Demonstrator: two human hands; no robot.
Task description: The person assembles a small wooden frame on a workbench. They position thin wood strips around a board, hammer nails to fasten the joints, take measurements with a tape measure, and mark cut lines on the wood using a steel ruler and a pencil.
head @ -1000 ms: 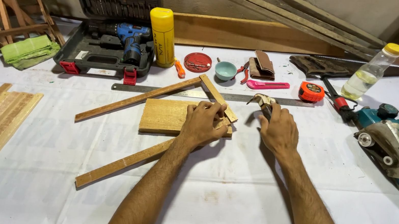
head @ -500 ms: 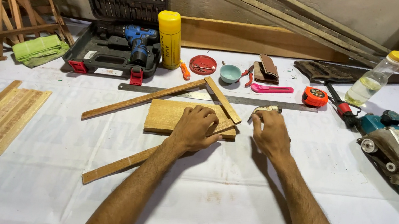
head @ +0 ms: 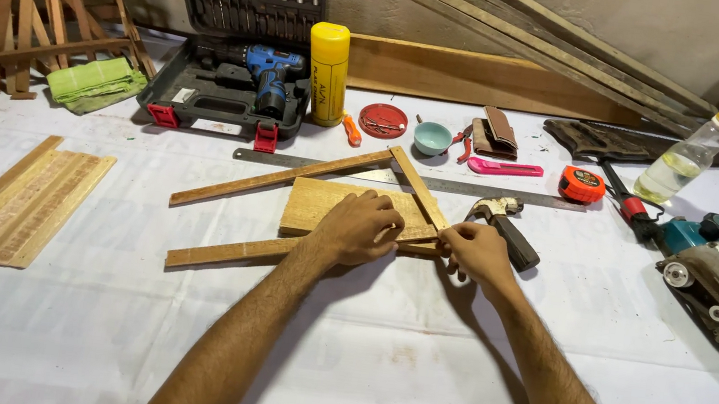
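Strips lie in rough triangle over wood block mid-counter. Left hand presses lower strip flat; right hand pinches corner joint. Frame laid out, seemingly unfastened; hammer lies unused beside right hand.

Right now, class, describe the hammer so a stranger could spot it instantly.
Start at the white table and find the long steel ruler. Just below it, beside the right hand, lies the hammer: the only tool with a metal claw head and black handle.
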